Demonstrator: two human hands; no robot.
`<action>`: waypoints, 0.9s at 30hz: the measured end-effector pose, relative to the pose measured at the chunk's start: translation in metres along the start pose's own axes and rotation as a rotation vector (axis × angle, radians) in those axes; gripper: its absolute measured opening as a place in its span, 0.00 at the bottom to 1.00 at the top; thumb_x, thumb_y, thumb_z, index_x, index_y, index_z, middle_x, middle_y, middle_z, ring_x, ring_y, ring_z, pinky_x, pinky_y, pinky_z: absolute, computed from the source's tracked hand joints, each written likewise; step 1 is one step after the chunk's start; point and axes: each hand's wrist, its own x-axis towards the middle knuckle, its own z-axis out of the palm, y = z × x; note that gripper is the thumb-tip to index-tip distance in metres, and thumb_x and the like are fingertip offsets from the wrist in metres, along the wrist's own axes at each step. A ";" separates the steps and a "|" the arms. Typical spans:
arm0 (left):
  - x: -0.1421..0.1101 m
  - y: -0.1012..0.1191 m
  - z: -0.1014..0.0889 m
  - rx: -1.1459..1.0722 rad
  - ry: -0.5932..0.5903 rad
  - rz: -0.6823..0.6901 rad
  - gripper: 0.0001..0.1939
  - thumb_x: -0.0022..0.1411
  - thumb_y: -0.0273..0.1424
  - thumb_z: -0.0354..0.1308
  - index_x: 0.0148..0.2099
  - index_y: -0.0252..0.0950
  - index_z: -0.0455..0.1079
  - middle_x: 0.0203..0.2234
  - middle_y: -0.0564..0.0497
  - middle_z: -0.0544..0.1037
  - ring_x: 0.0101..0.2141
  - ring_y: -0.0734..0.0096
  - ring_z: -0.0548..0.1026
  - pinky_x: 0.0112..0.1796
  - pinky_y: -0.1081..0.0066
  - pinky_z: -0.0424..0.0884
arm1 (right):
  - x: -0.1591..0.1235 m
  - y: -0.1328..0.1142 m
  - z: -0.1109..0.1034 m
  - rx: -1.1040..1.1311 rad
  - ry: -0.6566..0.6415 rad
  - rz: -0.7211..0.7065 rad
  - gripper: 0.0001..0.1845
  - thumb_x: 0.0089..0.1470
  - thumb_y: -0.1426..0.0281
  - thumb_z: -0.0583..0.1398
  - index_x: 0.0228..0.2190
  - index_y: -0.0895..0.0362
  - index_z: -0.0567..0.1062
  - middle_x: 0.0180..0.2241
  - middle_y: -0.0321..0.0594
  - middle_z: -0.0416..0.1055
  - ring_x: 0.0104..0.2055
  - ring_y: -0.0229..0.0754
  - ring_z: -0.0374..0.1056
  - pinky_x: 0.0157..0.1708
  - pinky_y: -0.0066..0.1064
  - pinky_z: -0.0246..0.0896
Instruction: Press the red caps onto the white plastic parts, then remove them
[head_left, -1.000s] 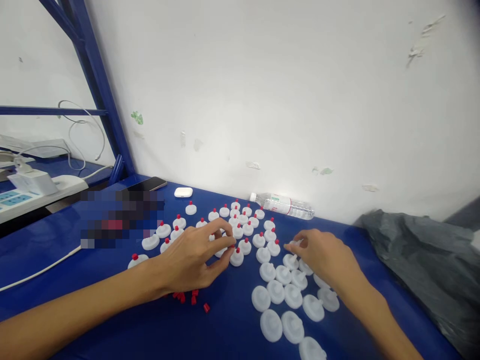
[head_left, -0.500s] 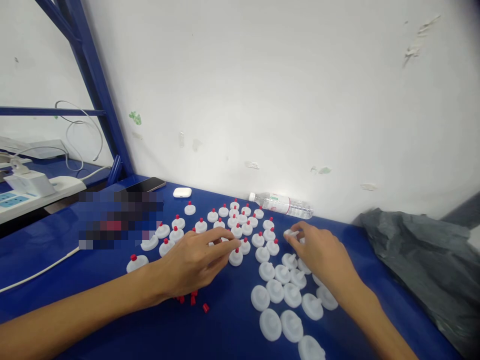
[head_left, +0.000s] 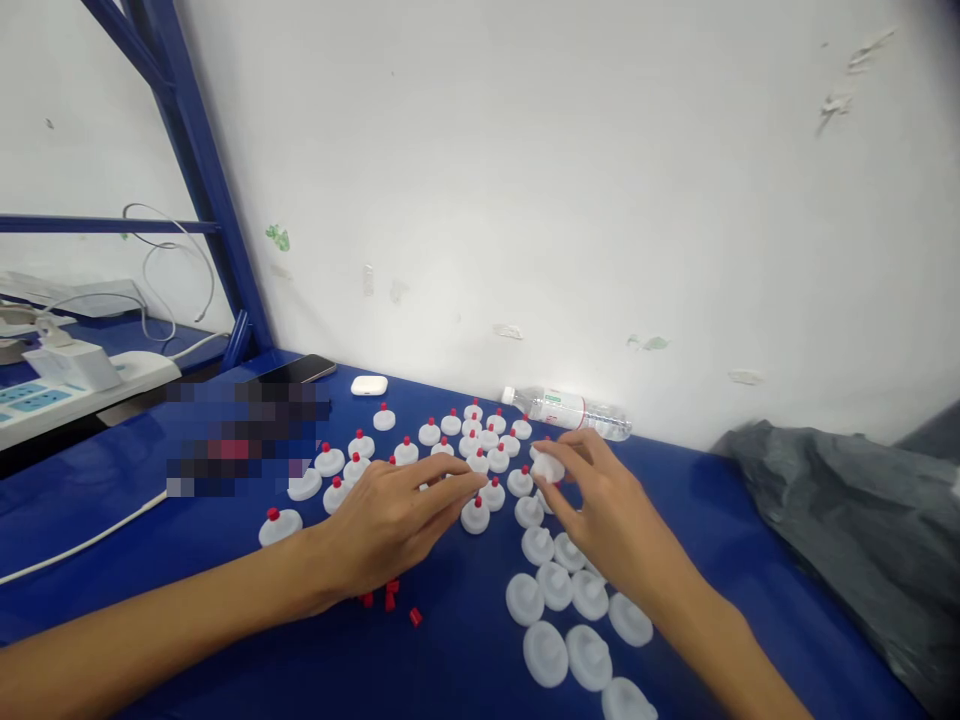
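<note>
My right hand [head_left: 611, 500] pinches a white round cap [head_left: 548, 467] between thumb and fingers, raised over the other caps. My left hand [head_left: 405, 520] has thumb and forefinger pressed together, tips pointing right; whatever they may hold is too small to make out. Around and beyond the left hand stand several white caps with red tips [head_left: 475, 516]. Below my right hand lie several white caps without red tips [head_left: 545, 653], their nozzles bare. Loose small red tips [head_left: 415, 617] lie just under the left hand, which partly hides them.
A clear plastic bottle [head_left: 566, 410] lies against the wall. Behind the caps are a white earphone case [head_left: 369, 385] and a phone [head_left: 304, 369]. A dark plastic bag [head_left: 810, 520] covers the right side. A power strip [head_left: 142, 378] and a blue metal frame [head_left: 202, 150] stand left.
My right hand has moved left with the white cap, closer to my left hand. The left hand keeps its pinch in nearly the same place. The view has shifted slightly.
</note>
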 end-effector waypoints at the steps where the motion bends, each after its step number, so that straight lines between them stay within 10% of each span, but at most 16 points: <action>1: 0.000 0.000 0.000 0.003 -0.003 0.000 0.12 0.72 0.23 0.57 0.54 0.37 0.71 0.41 0.52 0.83 0.31 0.74 0.83 0.24 0.74 0.67 | -0.001 -0.001 0.002 0.000 -0.021 -0.041 0.17 0.65 0.73 0.56 0.54 0.56 0.73 0.50 0.48 0.68 0.37 0.44 0.75 0.36 0.39 0.76; 11: -0.003 0.002 0.000 0.017 -0.025 0.026 0.12 0.72 0.23 0.56 0.55 0.37 0.70 0.41 0.54 0.83 0.32 0.75 0.82 0.23 0.71 0.64 | -0.003 -0.026 0.007 0.078 0.001 -0.309 0.15 0.67 0.76 0.56 0.54 0.54 0.67 0.46 0.44 0.77 0.46 0.47 0.77 0.45 0.41 0.76; 27: -0.003 0.005 -0.001 -0.002 -0.025 0.045 0.12 0.73 0.22 0.52 0.55 0.37 0.69 0.41 0.51 0.83 0.30 0.75 0.82 0.22 0.75 0.66 | -0.005 -0.038 0.005 0.081 0.107 -0.349 0.14 0.71 0.61 0.54 0.53 0.54 0.67 0.45 0.43 0.79 0.41 0.43 0.80 0.39 0.34 0.77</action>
